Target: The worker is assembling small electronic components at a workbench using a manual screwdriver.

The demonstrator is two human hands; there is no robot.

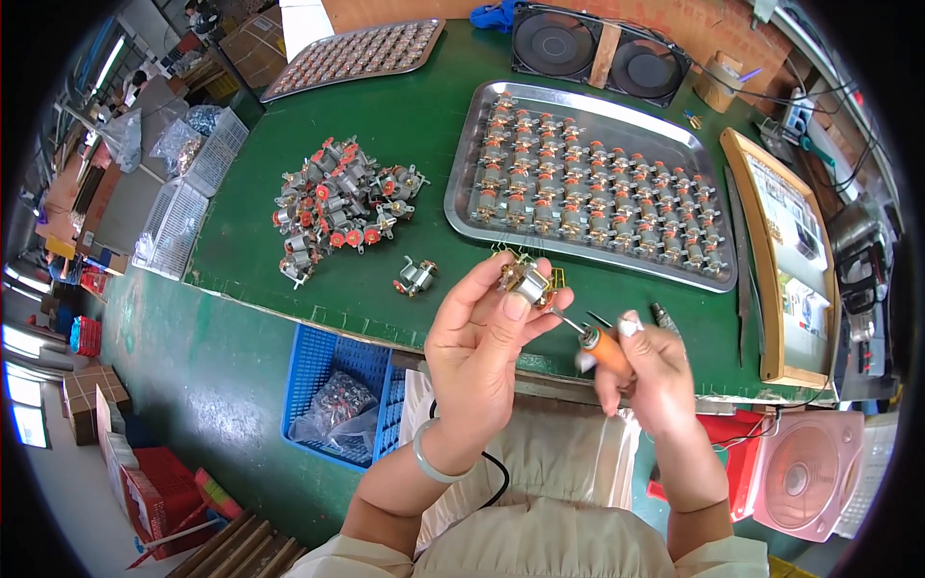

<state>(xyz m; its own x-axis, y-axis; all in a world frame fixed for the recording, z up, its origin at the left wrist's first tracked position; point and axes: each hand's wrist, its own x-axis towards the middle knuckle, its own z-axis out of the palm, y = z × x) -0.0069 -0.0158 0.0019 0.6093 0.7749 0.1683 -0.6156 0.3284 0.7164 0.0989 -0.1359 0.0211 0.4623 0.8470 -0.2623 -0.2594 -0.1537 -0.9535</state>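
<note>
Raised over the near table edge, my left hand (482,337) pinches a small silver motor-like part (528,283) between thumb and fingers. My right hand (655,371) is closed around an orange-handled tool (607,353) with a thin metal shaft. The shaft's tip is at or very near the held part; contact cannot be made out. White wrapping covers a fingertip of the right hand. One loose part (415,276) lies left of my left hand, beside a heap of similar parts (337,197) with red discs. Beyond my hands, a metal tray (462,226) holds rows of these parts.
A second filled tray (352,60) stands at the far left. Two black fans (602,56) sit at the back. On the right lies a wood-framed board (766,260). Below the table are a blue crate (313,385) and a pink fan (800,474).
</note>
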